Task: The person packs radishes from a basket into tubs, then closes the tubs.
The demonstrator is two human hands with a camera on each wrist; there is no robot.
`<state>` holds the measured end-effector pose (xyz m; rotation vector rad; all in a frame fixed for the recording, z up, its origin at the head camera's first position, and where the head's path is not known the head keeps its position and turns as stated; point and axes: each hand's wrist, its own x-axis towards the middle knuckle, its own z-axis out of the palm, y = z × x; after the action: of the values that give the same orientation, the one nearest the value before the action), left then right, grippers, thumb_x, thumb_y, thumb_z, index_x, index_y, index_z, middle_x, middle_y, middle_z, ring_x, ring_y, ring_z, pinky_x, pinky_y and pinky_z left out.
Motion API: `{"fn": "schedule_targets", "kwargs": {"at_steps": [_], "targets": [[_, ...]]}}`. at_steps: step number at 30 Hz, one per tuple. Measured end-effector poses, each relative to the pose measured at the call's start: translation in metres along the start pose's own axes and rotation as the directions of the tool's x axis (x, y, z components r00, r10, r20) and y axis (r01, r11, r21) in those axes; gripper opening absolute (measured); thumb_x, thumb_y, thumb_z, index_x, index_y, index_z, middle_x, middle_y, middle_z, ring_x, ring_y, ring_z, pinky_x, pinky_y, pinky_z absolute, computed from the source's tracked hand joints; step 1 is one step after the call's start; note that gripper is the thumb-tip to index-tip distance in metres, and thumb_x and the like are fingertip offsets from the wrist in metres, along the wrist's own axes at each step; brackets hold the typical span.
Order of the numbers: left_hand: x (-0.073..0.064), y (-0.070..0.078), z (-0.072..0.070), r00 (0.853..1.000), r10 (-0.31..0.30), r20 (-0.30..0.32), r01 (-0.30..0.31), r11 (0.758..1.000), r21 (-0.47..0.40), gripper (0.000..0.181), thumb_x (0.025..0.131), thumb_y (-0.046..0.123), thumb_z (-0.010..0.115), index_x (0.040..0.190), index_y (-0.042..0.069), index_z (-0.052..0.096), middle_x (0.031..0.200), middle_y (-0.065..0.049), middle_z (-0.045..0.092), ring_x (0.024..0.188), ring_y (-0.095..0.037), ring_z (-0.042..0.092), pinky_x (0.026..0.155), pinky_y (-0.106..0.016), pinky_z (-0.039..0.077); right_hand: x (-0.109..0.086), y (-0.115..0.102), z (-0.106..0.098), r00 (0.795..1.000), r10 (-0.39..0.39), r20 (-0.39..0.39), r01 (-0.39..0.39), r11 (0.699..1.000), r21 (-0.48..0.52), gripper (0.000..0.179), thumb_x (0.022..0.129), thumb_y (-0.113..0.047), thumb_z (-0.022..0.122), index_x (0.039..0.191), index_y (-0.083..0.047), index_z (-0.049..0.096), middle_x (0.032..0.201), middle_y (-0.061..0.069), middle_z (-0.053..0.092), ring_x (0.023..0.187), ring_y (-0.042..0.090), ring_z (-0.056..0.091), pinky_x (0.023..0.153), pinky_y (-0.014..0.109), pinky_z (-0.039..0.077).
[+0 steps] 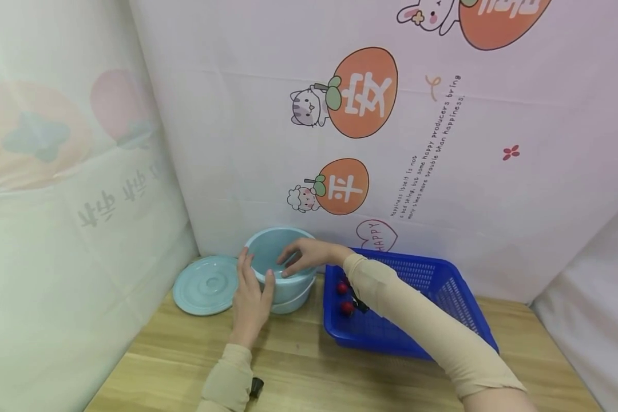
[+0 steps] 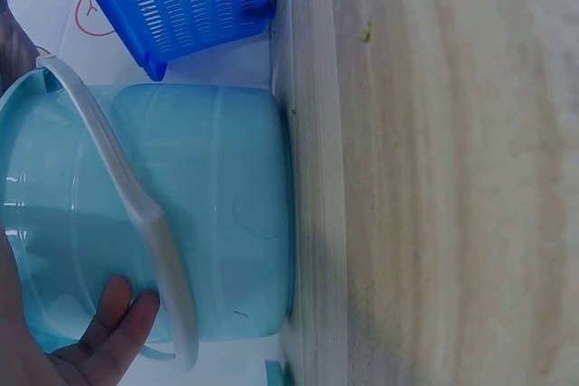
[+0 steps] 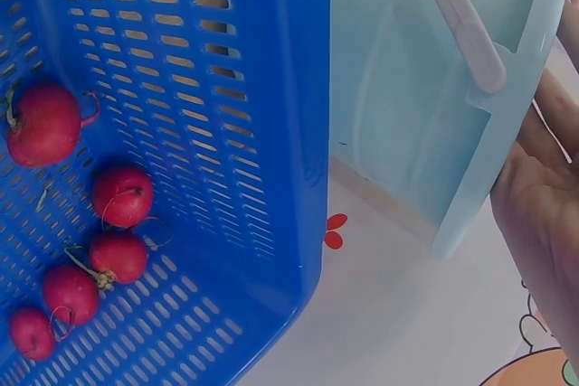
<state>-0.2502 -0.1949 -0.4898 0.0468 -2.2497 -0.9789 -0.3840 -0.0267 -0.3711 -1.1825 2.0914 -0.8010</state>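
Observation:
A light blue bucket [image 1: 290,292] stands on the table against the back wall, its mouth uncovered. My left hand [image 1: 249,300] rests against the bucket's left side, fingers fairly straight and thumb up by the near rim. The left wrist view shows those fingertips [image 2: 136,314] touching the outer wall near the pale handle [image 2: 154,214]. Over the right rim reaches my right hand [image 1: 309,254], fingers loosely bent inside the bucket. Nothing shows between its thumb and fingers; the bucket's bottom is mostly hidden. Red radishes [image 3: 45,124] lie in the blue basket [image 3: 312,133].
Left of the bucket lies its round light blue lid [image 1: 206,286]. The basket stands close to the bucket's right side, beneath my right forearm. A small black object [image 1: 256,388] shows beside my left sleeve. Printed white cloth [image 1: 247,143] hangs behind the wooden table [image 1: 298,366].

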Motion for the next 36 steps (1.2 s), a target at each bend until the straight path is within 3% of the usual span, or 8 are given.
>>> {"fn": "schedule_targets", "kwargs": {"at_steps": [7,16,22,27,32,36], "targets": [[0.0,0.0,0.004,1.0,-0.001,0.011,0.001,1.0,0.012,0.068,0.112,0.043,0.045,0.161,0.0,0.027,0.174,-0.004,0.017,0.058,-0.02,0.052,0.047,-0.032,0.043,-0.001,0.003,-0.002,1.0,0.015,-0.006,-0.015,1.0,0.019,0.049,0.096,-0.019,0.079,0.138,0.002,0.065,0.143,0.022,0.063,0.129,0.032,0.065,0.105,0.036,0.053],[0.002,-0.002,0.002,1.0,-0.012,0.0,0.012,1.0,0.013,0.068,0.112,0.044,0.045,0.162,0.002,0.024,0.174,-0.003,0.017,0.057,-0.019,0.05,0.046,-0.032,0.042,-0.002,0.013,-0.003,0.995,-0.065,-0.081,0.073,0.991,0.108,0.033,0.098,-0.02,0.078,0.128,-0.007,0.074,0.126,0.002,0.074,0.12,0.018,0.068,0.103,0.033,0.053],[0.006,0.0,0.003,1.0,-0.015,0.005,0.015,1.0,0.011,0.068,0.113,0.044,0.044,0.164,0.006,0.022,0.174,-0.002,0.018,0.056,-0.018,0.049,0.046,-0.032,0.042,-0.007,0.022,-0.006,0.982,-0.13,-0.138,0.156,0.969,0.192,0.026,0.098,-0.021,0.077,0.123,-0.013,0.078,0.121,-0.001,0.077,0.119,0.018,0.069,0.103,0.036,0.053],[0.005,0.002,0.004,1.0,-0.01,0.0,0.01,1.0,0.007,0.069,0.112,0.043,0.046,0.164,0.005,0.022,0.173,-0.005,0.021,0.058,-0.022,0.054,0.047,-0.034,0.044,-0.016,0.032,-0.001,0.963,-0.169,-0.211,0.228,0.928,0.296,0.024,0.1,-0.019,0.075,0.123,-0.015,0.078,0.122,0.004,0.077,0.122,0.023,0.068,0.107,0.04,0.051],[-0.004,-0.001,0.003,1.0,-0.009,-0.012,0.009,1.0,0.025,0.069,0.112,0.041,0.049,0.164,0.003,0.024,0.171,-0.007,0.024,0.066,-0.026,0.059,0.051,-0.036,0.045,-0.021,0.042,0.011,0.947,-0.207,-0.244,0.296,0.858,0.42,0.027,0.103,-0.013,0.07,0.128,-0.006,0.075,0.126,0.012,0.075,0.123,0.032,0.068,0.111,0.052,0.047],[-0.005,-0.001,0.001,1.0,-0.008,-0.016,0.008,1.0,0.019,0.068,0.112,0.04,0.049,0.164,0.006,0.023,0.172,-0.006,0.024,0.058,-0.022,0.053,0.047,-0.034,0.043,-0.02,0.049,0.013,0.922,-0.256,-0.291,0.372,0.796,0.477,0.027,0.105,-0.011,0.066,0.128,0.0,0.073,0.126,0.017,0.074,0.128,0.05,0.06,0.111,0.063,0.042]]}}
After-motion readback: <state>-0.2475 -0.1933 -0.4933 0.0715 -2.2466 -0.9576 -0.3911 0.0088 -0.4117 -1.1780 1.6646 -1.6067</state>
